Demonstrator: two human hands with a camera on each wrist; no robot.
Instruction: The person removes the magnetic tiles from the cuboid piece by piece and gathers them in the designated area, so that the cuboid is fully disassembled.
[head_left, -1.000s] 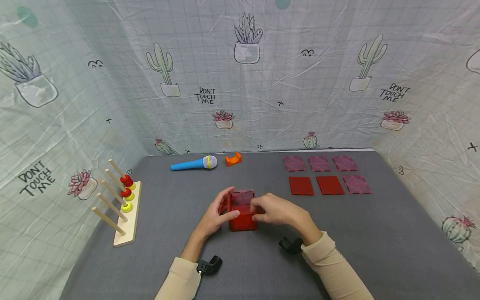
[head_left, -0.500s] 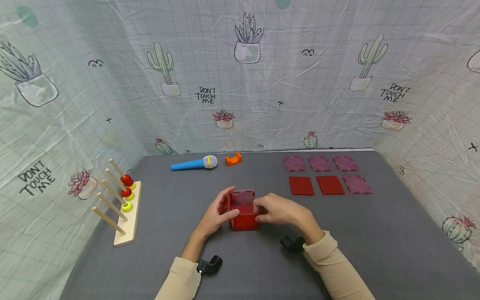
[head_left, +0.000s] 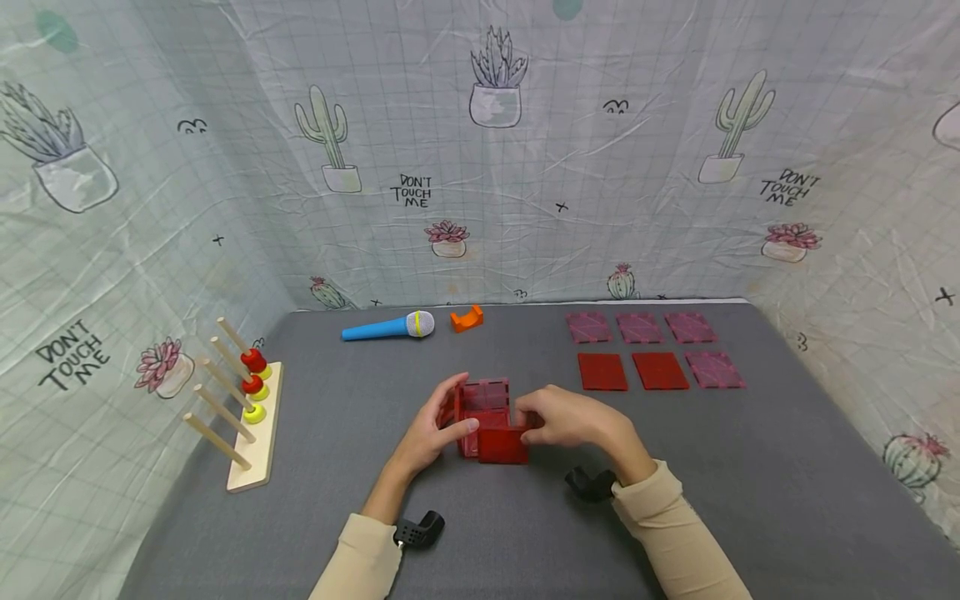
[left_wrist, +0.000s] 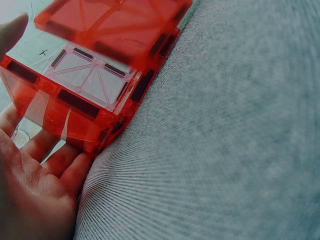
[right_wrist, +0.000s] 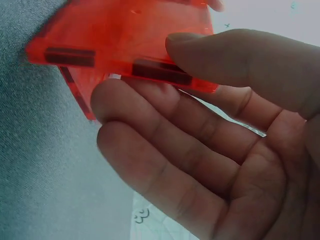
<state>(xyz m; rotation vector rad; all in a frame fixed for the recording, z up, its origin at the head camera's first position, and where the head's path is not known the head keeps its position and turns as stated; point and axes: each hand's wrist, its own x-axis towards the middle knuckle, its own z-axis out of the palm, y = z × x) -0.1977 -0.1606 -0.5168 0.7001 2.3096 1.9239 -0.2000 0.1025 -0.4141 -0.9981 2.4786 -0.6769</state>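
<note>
A small box of red and purple magnetic tiles [head_left: 485,396] stands mid-table. In the head view my left hand [head_left: 431,429] lies around its left side. The left wrist view shows those fingers against the outer face of the red side wall [left_wrist: 55,107], with the thumb lifted apart from it. My right hand [head_left: 570,421] pinches a red magnetic tile [head_left: 502,446] at its right end, thumb above and fingers beneath. This tile [right_wrist: 125,35] stands off to the front right of the box. A purple tile [left_wrist: 90,75] forms the back wall.
Back right, purple tiles [head_left: 640,327] and two red tiles [head_left: 660,370] lie flat in two rows. Behind the box are a blue toy microphone [head_left: 382,328] and an orange bracket-shaped piece [head_left: 467,319]. A wooden peg board [head_left: 255,454] with red and yellow beads stands left.
The right hand has moved right and slightly towards me with the red tile, uncovering more of the box's inside. The left hand has stayed in place.
</note>
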